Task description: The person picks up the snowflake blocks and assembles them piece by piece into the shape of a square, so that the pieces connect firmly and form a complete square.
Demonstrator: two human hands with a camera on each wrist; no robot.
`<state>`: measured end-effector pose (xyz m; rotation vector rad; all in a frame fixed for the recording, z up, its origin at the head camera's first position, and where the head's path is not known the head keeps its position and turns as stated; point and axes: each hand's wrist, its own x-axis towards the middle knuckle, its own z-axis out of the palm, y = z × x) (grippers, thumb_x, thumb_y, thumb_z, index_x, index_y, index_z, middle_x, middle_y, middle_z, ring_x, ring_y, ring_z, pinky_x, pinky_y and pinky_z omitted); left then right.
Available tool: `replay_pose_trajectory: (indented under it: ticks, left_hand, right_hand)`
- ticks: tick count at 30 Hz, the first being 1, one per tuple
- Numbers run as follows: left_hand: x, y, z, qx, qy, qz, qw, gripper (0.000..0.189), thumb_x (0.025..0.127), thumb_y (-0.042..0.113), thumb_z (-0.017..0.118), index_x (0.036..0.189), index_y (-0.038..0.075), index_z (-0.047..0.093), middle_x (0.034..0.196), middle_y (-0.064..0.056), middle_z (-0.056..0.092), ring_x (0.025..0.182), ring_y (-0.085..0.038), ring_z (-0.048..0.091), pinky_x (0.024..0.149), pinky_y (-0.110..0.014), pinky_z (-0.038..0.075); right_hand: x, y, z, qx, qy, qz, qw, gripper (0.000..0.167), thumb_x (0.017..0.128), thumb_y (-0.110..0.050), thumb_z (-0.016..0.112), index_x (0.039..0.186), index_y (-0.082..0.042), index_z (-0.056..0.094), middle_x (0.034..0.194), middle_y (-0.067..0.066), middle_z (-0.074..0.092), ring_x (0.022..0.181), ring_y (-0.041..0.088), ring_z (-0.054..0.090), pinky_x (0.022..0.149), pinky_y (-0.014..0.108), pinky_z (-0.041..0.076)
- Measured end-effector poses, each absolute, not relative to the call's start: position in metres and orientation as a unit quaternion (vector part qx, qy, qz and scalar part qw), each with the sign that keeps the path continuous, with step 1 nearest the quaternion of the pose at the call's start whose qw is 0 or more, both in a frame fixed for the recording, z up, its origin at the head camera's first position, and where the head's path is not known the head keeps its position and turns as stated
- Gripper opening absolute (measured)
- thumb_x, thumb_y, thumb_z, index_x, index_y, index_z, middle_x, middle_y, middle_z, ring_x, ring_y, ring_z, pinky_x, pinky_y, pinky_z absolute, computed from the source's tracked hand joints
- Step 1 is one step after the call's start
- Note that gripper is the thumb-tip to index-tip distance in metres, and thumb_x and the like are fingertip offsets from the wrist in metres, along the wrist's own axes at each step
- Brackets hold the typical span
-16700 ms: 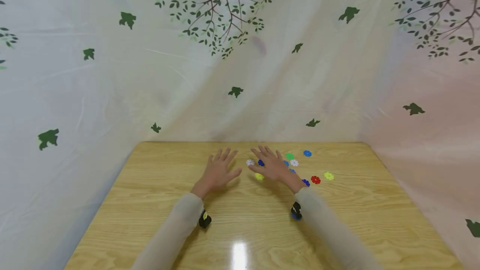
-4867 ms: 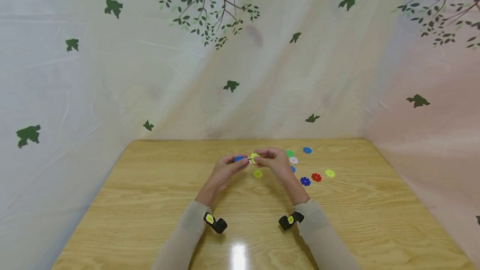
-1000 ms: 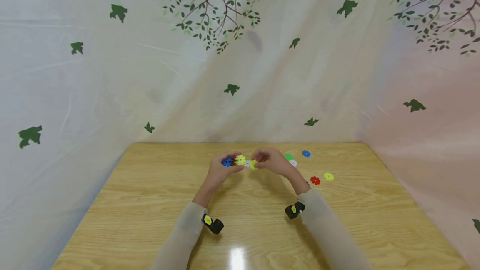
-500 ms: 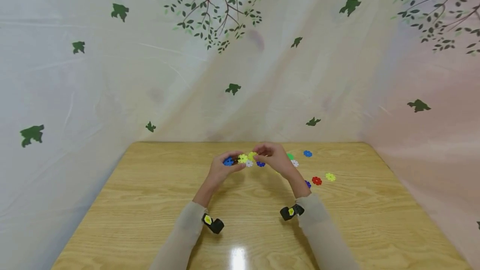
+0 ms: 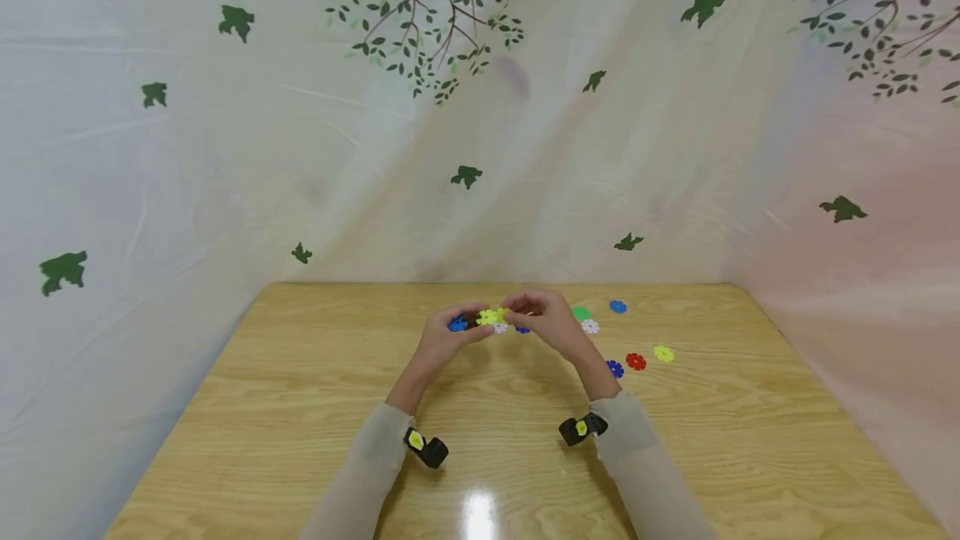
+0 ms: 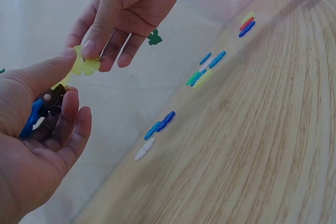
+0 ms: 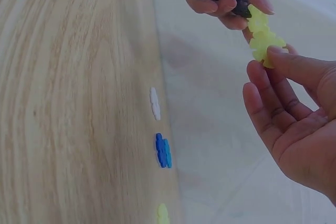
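Note:
My left hand [image 5: 442, 338] holds a short row of flower-shaped plastic discs: a blue disc [image 5: 457, 323] deep in the hand, a dark brown disc [image 6: 51, 97] beside it, and a yellow disc [image 7: 256, 19] at the thumb tip. The right hand [image 5: 552, 323] pinches a second yellow disc [image 7: 264, 44] between thumb and index finger. In the right wrist view the two yellow discs meet edge to edge. The right hand's other fingers are loosely bent. Both hands are above the table near its far side.
On the wooden table [image 5: 480, 423] lie loose discs: white [image 5: 590, 327], green [image 5: 581, 313], light blue [image 5: 618, 307], red [image 5: 636, 362], dark blue [image 5: 615, 368] and yellow [image 5: 663, 353]. Another white disc [image 7: 155, 103] lies below the hands. A patterned cloth [image 5: 375, 190] hangs behind.
Both hands were empty and spread at first; later they held blue and yellow discs together. Over the last second the right hand raised a second yellow disc and brought it against the left hand's yellow one.

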<state>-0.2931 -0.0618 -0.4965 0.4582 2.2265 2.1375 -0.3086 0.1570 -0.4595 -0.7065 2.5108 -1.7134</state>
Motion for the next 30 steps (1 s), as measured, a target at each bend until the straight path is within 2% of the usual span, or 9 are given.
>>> replay_pose_trajectory:
  ticks: [3, 7, 9, 13, 15, 17, 22, 24, 30]
  left_hand:
    - [-0.293, -0.062, -0.496, 0.143, 0.710, 0.690, 0.010, 0.040, 0.091, 0.014, 0.078, 0.129, 0.007, 0.069, 0.127, -0.015, 0.068, 0.100, -0.012, 0.063, 0.081, -0.020, 0.055]
    - [-0.292, -0.061, -0.495, 0.143, 0.706, 0.693, 0.006, 0.038, 0.091, 0.014, 0.078, 0.127, 0.006, 0.070, 0.125, -0.015, 0.069, 0.098, -0.012, 0.064, 0.081, -0.021, 0.057]
    - [-0.291, -0.060, -0.494, 0.146, 0.706, 0.693, 0.003, 0.037, 0.091, 0.013, 0.078, 0.126, 0.005, 0.070, 0.122, -0.014, 0.069, 0.096, -0.011, 0.064, 0.080, -0.023, 0.058]
    - [-0.290, -0.058, -0.492, 0.150, 0.703, 0.695, -0.001, 0.036, 0.092, 0.013, 0.077, 0.125, 0.005, 0.069, 0.120, -0.013, 0.068, 0.094, -0.012, 0.065, 0.079, -0.024, 0.060]
    - [-0.288, -0.057, -0.490, 0.153, 0.701, 0.697, -0.003, 0.036, 0.091, 0.013, 0.078, 0.125, 0.004, 0.069, 0.121, -0.013, 0.068, 0.095, -0.012, 0.065, 0.079, -0.023, 0.059]
    - [-0.287, -0.056, -0.489, 0.157, 0.699, 0.697, -0.005, 0.036, 0.091, 0.013, 0.078, 0.125, 0.004, 0.069, 0.123, -0.015, 0.067, 0.097, -0.012, 0.065, 0.080, -0.023, 0.059]
    - [-0.286, -0.054, -0.487, 0.162, 0.705, 0.691, -0.006, 0.035, 0.092, 0.012, 0.077, 0.124, 0.003, 0.068, 0.124, -0.017, 0.066, 0.098, -0.012, 0.065, 0.081, -0.020, 0.057]
    - [-0.285, -0.054, -0.487, 0.165, 0.707, 0.688, -0.008, 0.035, 0.092, 0.012, 0.076, 0.125, 0.002, 0.067, 0.124, -0.018, 0.066, 0.099, -0.013, 0.064, 0.081, -0.020, 0.057]
    - [-0.285, -0.055, -0.487, 0.175, 0.717, 0.674, -0.015, 0.036, 0.093, 0.013, 0.075, 0.126, 0.002, 0.067, 0.125, -0.019, 0.066, 0.099, -0.012, 0.064, 0.081, -0.020, 0.057]
  right_hand:
    - [-0.300, 0.153, -0.449, -0.229, 0.805, -0.547, 0.003, 0.019, 0.096, -0.005, 0.069, 0.112, 0.005, 0.072, 0.108, 0.025, 0.072, 0.093, 0.032, 0.069, 0.072, 0.029, 0.059]
    - [-0.285, 0.149, -0.432, -0.231, 0.803, -0.549, -0.016, 0.017, 0.096, -0.003, 0.069, 0.109, 0.007, 0.073, 0.108, 0.025, 0.072, 0.090, 0.027, 0.069, 0.073, 0.029, 0.059]
    - [-0.283, 0.149, -0.431, -0.227, 0.801, -0.553, -0.024, 0.017, 0.095, -0.002, 0.070, 0.108, 0.008, 0.073, 0.107, 0.026, 0.073, 0.088, 0.030, 0.071, 0.071, 0.023, 0.057]
    - [-0.291, 0.150, -0.441, -0.212, 0.790, -0.574, -0.028, 0.017, 0.093, 0.001, 0.070, 0.107, 0.010, 0.073, 0.106, 0.029, 0.072, 0.093, 0.046, 0.070, 0.070, 0.020, 0.057]
    - [-0.296, 0.151, -0.448, -0.207, 0.782, -0.587, -0.034, 0.015, 0.093, 0.002, 0.071, 0.106, 0.010, 0.073, 0.105, 0.030, 0.072, 0.093, 0.047, 0.070, 0.070, 0.019, 0.057]
    - [-0.300, 0.153, -0.454, -0.203, 0.777, -0.594, -0.041, 0.014, 0.092, 0.002, 0.072, 0.104, 0.009, 0.074, 0.105, 0.029, 0.072, 0.090, 0.040, 0.073, 0.070, 0.019, 0.057]
    - [-0.300, 0.155, -0.455, -0.204, 0.768, -0.604, -0.057, 0.013, 0.089, 0.000, 0.076, 0.100, 0.007, 0.076, 0.104, 0.028, 0.074, 0.079, 0.008, 0.071, 0.068, 0.019, 0.057]
    - [-0.299, 0.155, -0.455, -0.205, 0.765, -0.608, -0.060, 0.013, 0.089, -0.001, 0.077, 0.099, 0.007, 0.076, 0.103, 0.028, 0.074, 0.077, 0.004, 0.070, 0.067, 0.019, 0.057]
    - [-0.297, 0.154, -0.456, -0.209, 0.758, -0.614, -0.067, 0.012, 0.088, -0.001, 0.078, 0.097, 0.007, 0.077, 0.101, 0.029, 0.074, 0.076, 0.004, 0.071, 0.066, 0.021, 0.058]
